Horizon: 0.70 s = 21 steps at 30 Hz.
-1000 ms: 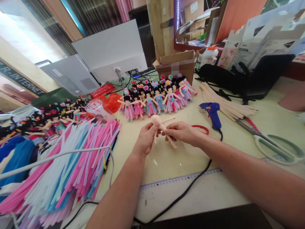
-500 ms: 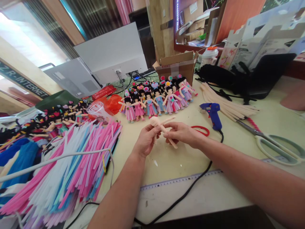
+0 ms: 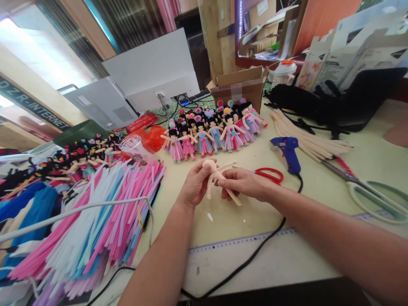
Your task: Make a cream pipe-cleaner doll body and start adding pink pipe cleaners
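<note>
Craft workshop: glue gun, pale-handled scissors, pipe-cleaner bundle, grouped dolls.

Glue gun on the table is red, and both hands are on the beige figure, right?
No, the head view shows the glue gun is blue. It is on the table, and left hand and right hand are on the beige figure.

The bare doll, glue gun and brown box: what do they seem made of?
The bare doll is probably matte, fuzzy pipe cleaner, judging by its wound look. The glue gun looks like hard blue plastic, with a smooth, molded-looking body. The brown box seems plain matte cardboard, with stiff folded flaps.
</note>
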{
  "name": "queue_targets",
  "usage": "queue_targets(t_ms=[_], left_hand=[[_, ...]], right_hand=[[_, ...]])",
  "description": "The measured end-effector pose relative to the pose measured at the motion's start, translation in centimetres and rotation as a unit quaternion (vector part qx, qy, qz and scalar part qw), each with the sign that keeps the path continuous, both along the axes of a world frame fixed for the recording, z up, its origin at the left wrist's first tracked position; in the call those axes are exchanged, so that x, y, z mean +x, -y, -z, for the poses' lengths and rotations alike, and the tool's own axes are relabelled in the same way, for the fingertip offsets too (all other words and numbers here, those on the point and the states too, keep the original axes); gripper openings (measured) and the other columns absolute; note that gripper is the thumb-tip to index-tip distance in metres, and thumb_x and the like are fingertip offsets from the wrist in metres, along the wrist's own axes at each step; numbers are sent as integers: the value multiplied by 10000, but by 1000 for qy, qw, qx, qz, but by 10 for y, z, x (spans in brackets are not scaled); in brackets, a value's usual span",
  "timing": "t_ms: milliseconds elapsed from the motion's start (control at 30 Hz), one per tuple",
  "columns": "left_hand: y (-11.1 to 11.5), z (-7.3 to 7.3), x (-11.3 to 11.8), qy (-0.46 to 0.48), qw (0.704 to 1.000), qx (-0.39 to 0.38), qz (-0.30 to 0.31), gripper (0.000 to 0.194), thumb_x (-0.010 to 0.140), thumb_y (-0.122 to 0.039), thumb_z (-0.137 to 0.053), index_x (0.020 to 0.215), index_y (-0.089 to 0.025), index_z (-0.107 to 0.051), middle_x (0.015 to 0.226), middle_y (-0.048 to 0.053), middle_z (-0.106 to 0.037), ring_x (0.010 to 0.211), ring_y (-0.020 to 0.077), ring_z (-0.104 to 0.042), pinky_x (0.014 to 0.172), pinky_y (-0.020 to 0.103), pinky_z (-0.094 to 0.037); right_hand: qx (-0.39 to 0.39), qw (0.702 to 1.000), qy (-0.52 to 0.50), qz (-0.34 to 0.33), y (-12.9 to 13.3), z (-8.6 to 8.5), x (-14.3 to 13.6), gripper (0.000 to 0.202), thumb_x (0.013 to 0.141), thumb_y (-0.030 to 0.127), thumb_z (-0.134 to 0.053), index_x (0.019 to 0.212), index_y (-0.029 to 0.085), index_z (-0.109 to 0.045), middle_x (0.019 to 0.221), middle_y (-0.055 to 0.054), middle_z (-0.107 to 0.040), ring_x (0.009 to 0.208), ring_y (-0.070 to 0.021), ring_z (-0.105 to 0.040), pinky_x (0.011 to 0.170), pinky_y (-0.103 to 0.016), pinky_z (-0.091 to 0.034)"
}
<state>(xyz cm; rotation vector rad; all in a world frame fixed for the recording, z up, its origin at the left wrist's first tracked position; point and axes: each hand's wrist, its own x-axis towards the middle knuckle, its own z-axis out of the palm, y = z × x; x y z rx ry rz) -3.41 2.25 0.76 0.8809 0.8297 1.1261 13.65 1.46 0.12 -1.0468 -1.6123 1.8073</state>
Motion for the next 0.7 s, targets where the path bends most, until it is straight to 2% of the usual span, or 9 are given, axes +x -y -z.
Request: queue_targets(t_ms=[67, 233, 400, 500, 700], left_hand=[[1, 1, -1, -6, 1000, 17, 9, 500, 565, -477, -890, 877, -151, -675, 746, -1, -638, 613, 106, -558, 547, 228, -445], [3, 6, 0, -19, 997, 55, 49, 527, 641, -606, -795, 879, -176, -606, 825, 14, -646, 607, 121, -573, 541, 250, -455], [4, 8, 4, -18, 994, 107, 4, 588, 653, -748, -684, 768, -179, -596, 704, -4, -569, 596, 114, -513, 542, 238, -420], [5, 6, 7, -35, 992, 121, -19, 583, 691, -769, -628, 720, -188, -594, 665, -9, -535, 570, 109, -459, 538, 241, -389], [9, 2, 11, -51, 991, 124, -31, 597, 697, -791, -596, 652, -199, -536, 663, -3, -525, 606, 121, -451, 600, 259, -387]], right_hand=[[8, 1000, -4, -12, 3, -5, 0, 305, 825, 469, -652, 825, 164, -646, 709, -30, -704, 596, -110, -602, 541, -210, -435], [46, 998, 10, -47, 8, -13, -2, 303, 824, 417, -623, 685, 150, -657, 672, -13, -634, 544, -84, -508, 488, -203, -376], [2, 999, -4, -52, 11, -14, -5, 228, 793, 358, -657, 697, 151, -656, 644, 3, -620, 537, -89, -497, 491, -213, -372], [-22, 998, -23, -56, 13, -11, -7, 194, 777, 333, -682, 716, 150, -654, 628, 17, -606, 540, -85, -500, 510, -211, -385], [-7, 997, -25, -76, 13, -6, -8, 199, 773, 350, -682, 713, 163, -651, 602, 32, -568, 555, -92, -509, 535, -219, -388]])
